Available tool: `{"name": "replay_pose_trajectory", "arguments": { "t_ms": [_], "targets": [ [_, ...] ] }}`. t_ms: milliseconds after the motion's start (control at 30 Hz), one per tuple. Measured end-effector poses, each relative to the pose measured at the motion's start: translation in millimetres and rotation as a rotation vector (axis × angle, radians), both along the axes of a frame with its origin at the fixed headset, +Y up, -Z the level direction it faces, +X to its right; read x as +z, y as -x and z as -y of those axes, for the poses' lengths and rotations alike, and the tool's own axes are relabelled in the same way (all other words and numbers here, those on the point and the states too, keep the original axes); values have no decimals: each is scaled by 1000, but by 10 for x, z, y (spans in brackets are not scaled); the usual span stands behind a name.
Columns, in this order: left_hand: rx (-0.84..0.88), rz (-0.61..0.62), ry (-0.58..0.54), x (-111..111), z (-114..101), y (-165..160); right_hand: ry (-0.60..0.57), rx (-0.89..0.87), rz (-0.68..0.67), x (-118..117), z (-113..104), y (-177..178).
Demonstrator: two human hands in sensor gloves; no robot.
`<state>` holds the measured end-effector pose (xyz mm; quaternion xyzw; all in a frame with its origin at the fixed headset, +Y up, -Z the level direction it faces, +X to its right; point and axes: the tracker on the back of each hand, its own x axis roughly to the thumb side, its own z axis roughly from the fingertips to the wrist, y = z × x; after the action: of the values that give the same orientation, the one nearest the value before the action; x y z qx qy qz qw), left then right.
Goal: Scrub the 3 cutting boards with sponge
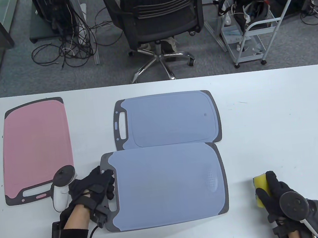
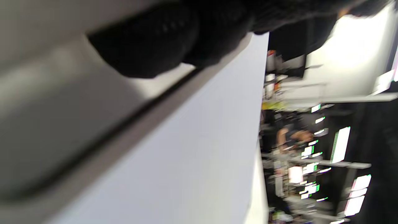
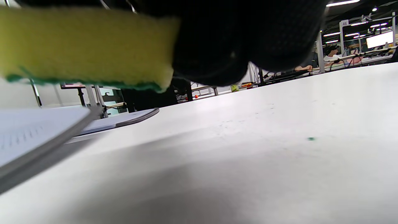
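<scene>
Boards are laid on the table: the pink board at the left, long axis running away from the person, handle end near; the far blue board and near blue board crosswise, handles leftward. The near board's handle is gripped by the left hand. The sponge, far right, is pinched by the right hand. Its green underside, clear of the table, is shown only in the right wrist view; the left wrist view is blurred.

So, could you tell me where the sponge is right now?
In the table view, the sponge is near the bottom right, gripped by the right hand, just right of the nearest blue cutting board.
</scene>
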<state>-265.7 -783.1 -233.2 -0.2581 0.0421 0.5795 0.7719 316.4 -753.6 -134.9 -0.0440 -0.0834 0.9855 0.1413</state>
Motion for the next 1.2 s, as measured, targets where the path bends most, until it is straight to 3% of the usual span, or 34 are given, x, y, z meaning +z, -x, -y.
{"name": "replay_pose_trajectory", "arguments": {
  "t_ms": [133, 233, 333, 500, 667, 767, 900, 967, 1033, 1100, 1200],
  "targets": [
    [-142, 1, 21, -21, 126, -79, -1, 127, -90, -128, -104, 341],
    [-226, -3, 36, -12, 259, -120, 30, 164, -177, -347, -200, 814],
    [-174, 4, 99, -8, 323, -128, 72, 177, -251, -646, -232, 1434],
    [-124, -16, 91, 53, 382, -188, 137, 225, -365, -1073, -139, 2545],
    [-109, -25, 100, 75, 398, -232, 168, 272, -480, -1256, -65, 3554],
    [-104, -28, 105, 79, 397, -236, 168, 316, -502, -1292, -17, 3819],
    [-115, -31, 98, 85, 398, -250, 188, 331, -441, -1376, 20, 3601],
    [-125, -33, 92, 86, 394, -257, 215, 369, -355, -1414, 53, 3198],
    [-123, -34, 95, 83, 401, -254, 240, 359, -259, -1416, 86, 2706],
    [-123, -35, 96, 82, 403, -254, 282, 320, -89, -1376, 132, 1949],
    [-123, -36, 98, 81, 403, -257, 329, 305, 139, -1242, 177, 1100]
  ]
}}
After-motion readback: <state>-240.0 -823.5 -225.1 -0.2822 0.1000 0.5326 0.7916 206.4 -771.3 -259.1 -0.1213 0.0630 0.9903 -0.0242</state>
